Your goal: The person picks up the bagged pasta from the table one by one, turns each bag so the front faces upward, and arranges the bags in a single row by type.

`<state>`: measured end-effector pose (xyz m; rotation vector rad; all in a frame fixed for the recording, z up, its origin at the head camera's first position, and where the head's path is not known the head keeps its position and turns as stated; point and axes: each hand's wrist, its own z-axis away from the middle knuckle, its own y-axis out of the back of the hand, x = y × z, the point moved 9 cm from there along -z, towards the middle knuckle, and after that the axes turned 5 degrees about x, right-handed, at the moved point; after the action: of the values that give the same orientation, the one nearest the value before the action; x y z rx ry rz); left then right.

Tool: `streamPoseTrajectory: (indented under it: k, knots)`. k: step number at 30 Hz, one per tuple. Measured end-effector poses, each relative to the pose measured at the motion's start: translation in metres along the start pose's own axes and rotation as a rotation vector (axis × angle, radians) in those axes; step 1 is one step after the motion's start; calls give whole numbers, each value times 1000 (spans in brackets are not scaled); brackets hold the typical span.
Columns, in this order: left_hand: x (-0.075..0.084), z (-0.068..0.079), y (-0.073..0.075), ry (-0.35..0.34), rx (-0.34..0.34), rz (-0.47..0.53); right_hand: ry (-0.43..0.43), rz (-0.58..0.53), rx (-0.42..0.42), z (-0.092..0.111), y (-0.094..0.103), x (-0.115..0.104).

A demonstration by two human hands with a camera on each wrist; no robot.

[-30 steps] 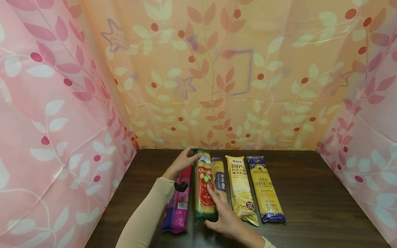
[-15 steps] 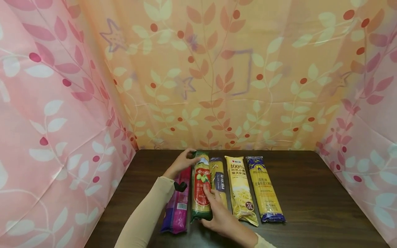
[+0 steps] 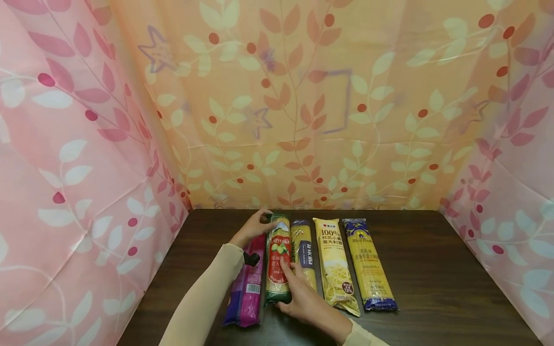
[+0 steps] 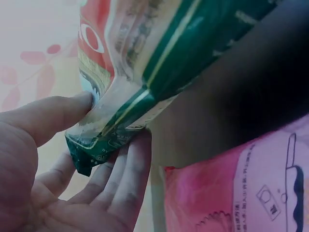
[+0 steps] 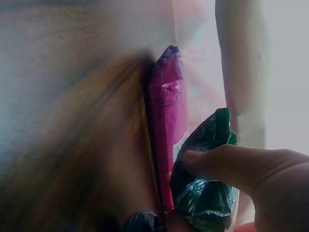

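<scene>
Both hands hold a green-and-red pack of spaghetti [image 3: 279, 247] labelled Olivoila, in the head view lying lengthwise between a magenta pack [image 3: 251, 288] and a yellow pack with a dark blue label [image 3: 306, 254]. My left hand [image 3: 251, 230] grips its far end; in the left wrist view the thumb is on the front and the fingers lie under the green crimped tip [image 4: 89, 154]. At the near end my right hand [image 3: 303, 298] grips the pack, fingers over its front. The right wrist view shows the thumb pressed on the green wrapper end [image 5: 205, 193].
To the right lie a pale yellow spaghetti pack [image 3: 335, 269] and another yellow one with blue ends [image 3: 371, 264], in a row on the dark wooden table [image 3: 441, 283]. Patterned curtains [image 3: 303, 120] enclose the table at the back and sides.
Both hands have shifted the Olivoila pack left and slightly lower in the head view, away from the blue-labelled pack and closer to the magenta one. The other packs have stayed put.
</scene>
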<state>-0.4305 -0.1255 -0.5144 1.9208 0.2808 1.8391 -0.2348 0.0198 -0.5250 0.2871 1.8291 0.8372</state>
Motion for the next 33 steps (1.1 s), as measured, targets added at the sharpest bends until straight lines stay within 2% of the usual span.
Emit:
streamPoseTrajectory:
  k: [9,15,22,33]
  knots:
    - [-9,-10,0,-48,21,-95,-17,19,-7,-7,-4,2]
    - [-17,-12,1,-21,11,-175,-22,31,-36,-13,-9,3]
    - [-29,-15,-1,7,-9,-171,-37,23,-60,-16,-16,6]
    - [-32,-16,-3,7,-8,-170,-42,34,-62,-17,-22,9]
